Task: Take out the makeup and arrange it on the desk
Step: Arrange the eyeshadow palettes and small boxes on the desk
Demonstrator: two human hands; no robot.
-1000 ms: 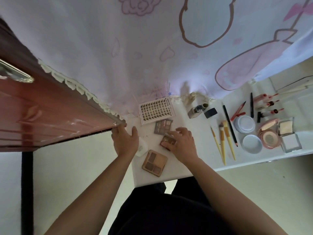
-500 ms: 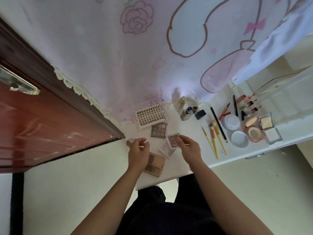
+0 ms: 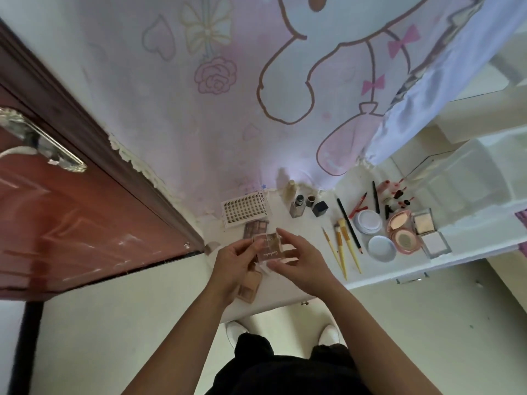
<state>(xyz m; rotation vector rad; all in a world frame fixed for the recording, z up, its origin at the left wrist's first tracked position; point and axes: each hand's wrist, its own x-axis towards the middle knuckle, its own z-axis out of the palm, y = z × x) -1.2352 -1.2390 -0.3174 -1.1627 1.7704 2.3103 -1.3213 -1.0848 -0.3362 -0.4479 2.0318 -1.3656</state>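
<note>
- While both hands meet above the near edge of a white desk (image 3: 285, 292), they hold one small clear-lidded eyeshadow palette (image 3: 266, 248) between them, lifted off the surface.
- The left hand (image 3: 232, 263) pinches the palette's left edge with thumb and curled fingers.
- The right hand (image 3: 302, 262) grips its right and lower side, with the fingers spread around the case.
- Just under the left hand, a tan palette (image 3: 249, 286) lies flat on the desk, partly hidden by the wrist.
- Just beyond the hands lies a darker brown palette (image 3: 256, 227), and past it a white tray of false lashes (image 3: 245, 209).
- Beyond the right hand stand a small glass bottle (image 3: 298, 206), a tiny open jar (image 3: 310, 199) and a black cube-shaped cap (image 3: 320, 208).
- To the right of the right hand lie three yellow-handled brushes (image 3: 342, 246) and a long black pencil (image 3: 349, 223).
- Farther right sit two round white lids (image 3: 369, 222), an open pink compact (image 3: 402, 229) and two square highlighter cases (image 3: 429, 232).
- Beyond those lie red and black pencils and several pink lip tubes (image 3: 395, 192); their details are too small to tell.
- A pink cartoon-print curtain (image 3: 256, 95) hangs behind the desk.
- To the left of the left hand stands a reddish-brown door (image 3: 71, 218).
</note>
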